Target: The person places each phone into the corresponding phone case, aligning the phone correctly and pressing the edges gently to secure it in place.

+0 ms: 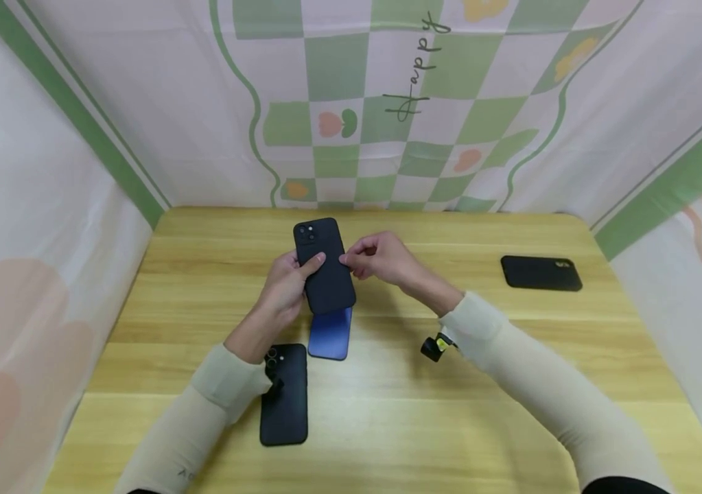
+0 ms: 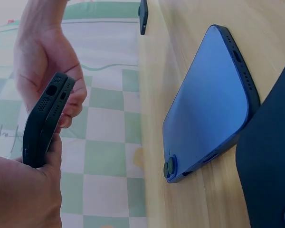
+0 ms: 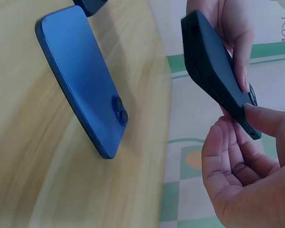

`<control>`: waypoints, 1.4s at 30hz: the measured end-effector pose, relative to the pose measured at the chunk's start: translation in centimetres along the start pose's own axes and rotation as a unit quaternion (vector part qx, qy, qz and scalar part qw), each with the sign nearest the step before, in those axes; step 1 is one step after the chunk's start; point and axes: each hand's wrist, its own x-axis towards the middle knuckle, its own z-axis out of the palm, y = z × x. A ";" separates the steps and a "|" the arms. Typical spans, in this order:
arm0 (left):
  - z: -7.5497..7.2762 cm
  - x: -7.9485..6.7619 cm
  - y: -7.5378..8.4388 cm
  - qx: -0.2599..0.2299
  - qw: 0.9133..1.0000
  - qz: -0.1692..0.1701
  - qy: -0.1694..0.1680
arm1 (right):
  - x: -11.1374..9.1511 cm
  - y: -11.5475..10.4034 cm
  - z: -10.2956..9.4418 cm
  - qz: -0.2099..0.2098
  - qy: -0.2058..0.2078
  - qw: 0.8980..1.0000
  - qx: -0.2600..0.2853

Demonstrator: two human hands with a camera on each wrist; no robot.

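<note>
My left hand [image 1: 283, 288] grips a black phone case [image 1: 328, 281] by its side, thumb across the back and camera end up. Seen end-on in the left wrist view, the case [image 2: 40, 126] shows two dark layers pressed together, each with a port opening. On the opposite edge, my right hand [image 1: 388, 257] pinches the case between thumb and fingertips; the right wrist view shows the thumb on its back [image 3: 218, 66]. Below, partly hidden by the case in the head view, a blue phone [image 1: 330, 336] lies on the table.
A black phone or cased phone [image 1: 289, 405] lies beside the left forearm, its camera corner partly covered. Another slim black case or phone [image 1: 539, 273] rests at the table's right. Printed cloth [image 1: 381, 137] hangs behind the wooden table [image 1: 425, 425] and at both sides.
</note>
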 end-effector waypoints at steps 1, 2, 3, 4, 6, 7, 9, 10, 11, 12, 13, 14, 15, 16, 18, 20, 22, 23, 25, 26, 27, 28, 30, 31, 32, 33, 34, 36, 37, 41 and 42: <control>0.0 0.0 0.0 -0.001 1.000 0.002 0.001 | -0.1 0.0 0.1 0.003 -0.002 1.000 0.003; -0.1 0.0 0.0 -0.002 1.000 0.003 0.003 | -0.2 0.1 0.3 0.007 -0.004 1.000 0.005; -0.1 0.0 0.0 -0.003 1.000 0.004 0.003 | -0.3 0.1 0.4 0.010 -0.005 1.000 0.009; -0.1 0.1 0.0 -0.004 1.000 0.006 0.003 | -0.4 0.1 0.5 0.013 -0.006 1.000 0.013; -0.1 0.0 0.0 -0.006 1.000 0.007 0.002 | -0.5 0.3 0.6 0.019 -0.010 1.000 0.023; -0.1 0.0 0.0 -0.006 1.000 0.007 0.002 | -0.6 0.4 0.7 0.022 -0.012 0.999 0.027; -0.2 -0.1 0.0 -0.009 1.000 0.009 0.001 | -0.7 0.5 0.9 0.027 -0.019 0.999 0.037; -0.2 -0.1 0.0 -0.010 1.000 0.010 0.001 | -0.8 0.6 0.9 0.027 -0.023 0.999 0.039; -0.2 -0.1 0.1 -0.011 1.000 0.012 0.001 | -0.8 0.6 1.0 0.029 -0.025 0.998 0.044; -0.2 -0.1 0.1 -0.012 1.000 0.014 0.000 | -0.9 0.7 1.1 0.030 -0.027 0.998 0.046; -0.2 -0.1 0.1 -0.014 1.000 0.017 -0.001 | -1.0 0.7 1.1 0.031 -0.027 0.998 0.046; -0.1 -0.1 0.1 -0.016 1.000 0.020 -0.002 | -1.0 0.7 1.2 0.032 -0.026 0.998 0.047; -0.1 -0.1 0.1 -0.016 1.000 0.022 -0.003 | -1.1 0.8 1.2 0.033 -0.025 0.998 0.046; -0.1 -0.1 0.1 -0.017 1.000 0.025 -0.005 | -1.1 0.8 1.3 0.036 -0.025 0.998 0.047; -0.1 -0.1 0.1 -0.023 0.999 0.031 -0.006 | -1.3 0.8 1.4 0.042 -0.028 0.997 0.054; -0.1 -0.1 0.2 -0.028 0.999 0.037 -0.003 | -1.4 0.9 1.6 0.046 -0.033 0.996 0.069; -0.1 -0.1 0.2 -0.035 0.998 0.043 0.000 | -1.4 1.1 1.7 0.049 -0.040 0.994 0.089; 0.0 -0.1 0.2 -0.038 0.998 0.045 0.001 | -1.4 1.1 1.7 0.048 -0.043 0.993 0.098; 0.0 -0.1 0.3 -0.044 0.998 0.048 0.003 | -1.5 1.2 1.8 0.046 -0.047 0.991 0.116; 0.0 -0.1 0.3 -0.046 0.998 0.049 0.003 | -1.6 1.2 1.8 0.046 -0.049 0.990 0.124; 0.0 -0.1 0.3 -0.048 0.998 0.050 0.003 | -1.6 1.3 1.8 0.045 -0.052 0.989 0.129; 0.0 -0.1 0.3 -0.049 0.998 0.050 0.003 | -1.7 1.3 1.8 0.045 -0.055 0.988 0.135; 0.1 -0.1 0.3 -0.051 0.997 0.051 0.003 | -1.8 1.3 1.8 0.045 -0.058 0.987 0.142; 0.1 -0.1 0.3 -0.051 0.997 0.051 0.003 | -1.8 1.4 1.8 0.045 -0.060 0.987 0.145; 0.1 -0.2 0.3 -0.051 0.997 0.050 0.002 | -1.9 1.4 1.8 0.044 -0.060 0.986 0.148; 0.1 -0.2 0.3 -0.050 0.998 0.050 0.002 | -1.9 1.5 1.8 0.044 -0.061 0.986 0.150; 0.1 -0.2 0.3 -0.050 0.998 0.049 0.002 | -1.9 1.5 1.8 0.043 -0.060 0.986 0.152; 0.0 -0.2 0.3 -0.049 0.998 0.048 -0.001 | -2.0 1.6 1.8 0.040 -0.056 0.986 0.155; 0.0 -0.2 0.3 -0.049 0.998 0.047 -0.002 | -2.0 1.6 1.8 0.037 -0.055 0.986 0.155; 0.0 -0.2 0.4 -0.045 0.998 0.045 -0.012 | -2.1 1.7 1.8 0.021 -0.052 0.987 0.149; 0.0 -0.2 0.5 -0.044 0.998 0.044 -0.015 | -2.1 1.7 1.7 0.015 -0.052 0.988 0.146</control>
